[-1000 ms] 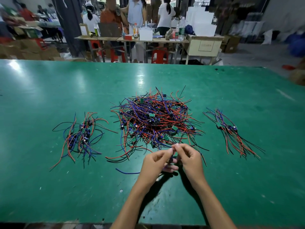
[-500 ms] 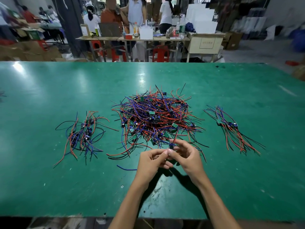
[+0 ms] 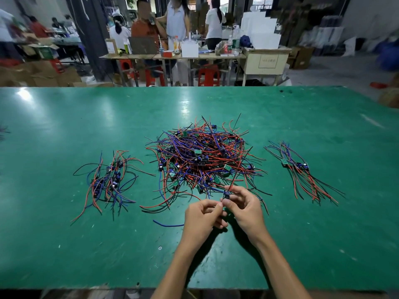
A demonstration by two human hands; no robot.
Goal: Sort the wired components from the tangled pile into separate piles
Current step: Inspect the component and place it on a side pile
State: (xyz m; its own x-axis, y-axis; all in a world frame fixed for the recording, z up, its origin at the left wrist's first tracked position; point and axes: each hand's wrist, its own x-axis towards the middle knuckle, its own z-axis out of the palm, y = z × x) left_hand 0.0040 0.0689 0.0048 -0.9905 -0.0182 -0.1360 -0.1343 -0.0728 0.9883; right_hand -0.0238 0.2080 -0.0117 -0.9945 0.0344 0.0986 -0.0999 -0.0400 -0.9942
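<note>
So the wired component is pinched in the right hand just in front of the tangled pile, lifted a bit so its red wire can slide free, I'd guess. The left hand is curled in against it, fingertips pinching what looks like a wire end. 2 sorted piles flank the heap, left pile and right pile, well apart on the green table so nothing re-tangles.

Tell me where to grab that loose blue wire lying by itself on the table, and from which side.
Pinch the blue wire near its free left end, coming straight down from above. It lies flat on the green table, apart from the big tangled pile, so nothing snags there; its right end runs under the left hand.
</note>
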